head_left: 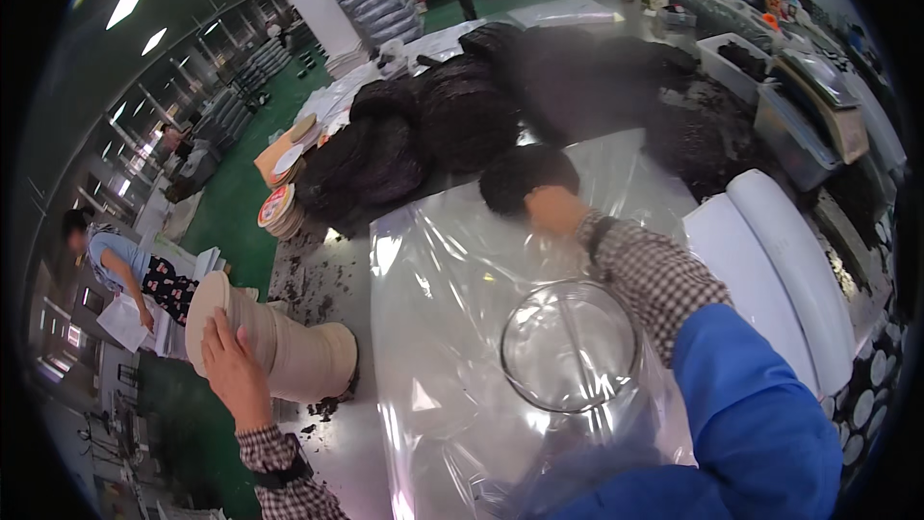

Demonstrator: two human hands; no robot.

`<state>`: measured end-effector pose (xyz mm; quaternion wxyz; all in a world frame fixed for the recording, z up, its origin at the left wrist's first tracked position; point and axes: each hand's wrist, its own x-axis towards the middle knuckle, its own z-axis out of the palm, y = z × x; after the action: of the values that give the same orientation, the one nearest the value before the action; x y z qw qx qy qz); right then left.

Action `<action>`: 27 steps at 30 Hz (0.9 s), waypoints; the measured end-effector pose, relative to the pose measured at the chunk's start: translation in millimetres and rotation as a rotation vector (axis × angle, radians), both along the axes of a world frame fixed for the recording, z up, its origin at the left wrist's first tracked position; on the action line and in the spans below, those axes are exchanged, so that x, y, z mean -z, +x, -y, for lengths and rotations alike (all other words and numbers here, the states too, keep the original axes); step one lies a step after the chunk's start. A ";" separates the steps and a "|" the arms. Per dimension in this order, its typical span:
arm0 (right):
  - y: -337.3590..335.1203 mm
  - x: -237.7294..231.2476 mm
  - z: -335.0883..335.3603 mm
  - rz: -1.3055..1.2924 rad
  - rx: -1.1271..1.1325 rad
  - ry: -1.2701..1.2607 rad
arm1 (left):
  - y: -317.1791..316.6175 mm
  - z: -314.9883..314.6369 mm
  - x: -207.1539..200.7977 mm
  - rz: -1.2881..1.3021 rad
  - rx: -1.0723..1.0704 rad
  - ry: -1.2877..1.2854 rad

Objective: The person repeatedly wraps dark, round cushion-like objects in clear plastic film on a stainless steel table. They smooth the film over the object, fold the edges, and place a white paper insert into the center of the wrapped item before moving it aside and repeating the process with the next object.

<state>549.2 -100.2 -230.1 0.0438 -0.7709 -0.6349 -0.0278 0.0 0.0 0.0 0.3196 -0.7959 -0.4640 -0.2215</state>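
My left hand (233, 366) lies on a leaning stack of cream round discs (289, 347) at the table's left edge, fingers spread over its top. My right hand (553, 209) reaches forward and closes on a round black cake of dried stuff (520, 173). Below my right forearm stands a clear plastic bag (462, 327) held open by a round metal ring (570, 347).
Several more black round cakes (433, 125) and a loose dark heap (616, 77) fill the back of the table. White curved trays (770, 260) lie at right, grey bins (799, 135) beyond. Round labels (279, 207) are stacked at left. A person (125, 270) bends over on the green floor.
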 end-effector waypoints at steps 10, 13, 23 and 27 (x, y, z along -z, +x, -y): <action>58.1 -135.5 104.7 -0.429 0.327 1.032 | -7.6 5.4 -29.2 -0.032 0.444 -0.006; 56.1 -122.7 149.4 0.067 0.101 0.712 | -7.2 12.9 -31.9 0.049 0.326 0.082; -10.9 -154.1 220.2 -0.598 0.349 1.283 | 184.0 197.0 109.3 0.530 1.111 -0.919; -118.8 -95.5 259.7 -0.562 -0.410 -0.016 | 182.1 202.8 162.7 1.012 1.121 -1.230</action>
<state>430.4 -359.9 -134.6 0.2155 -0.6050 -0.7400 0.1999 182.1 -202.8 -162.7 -0.5409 -0.7400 -0.1351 -0.3763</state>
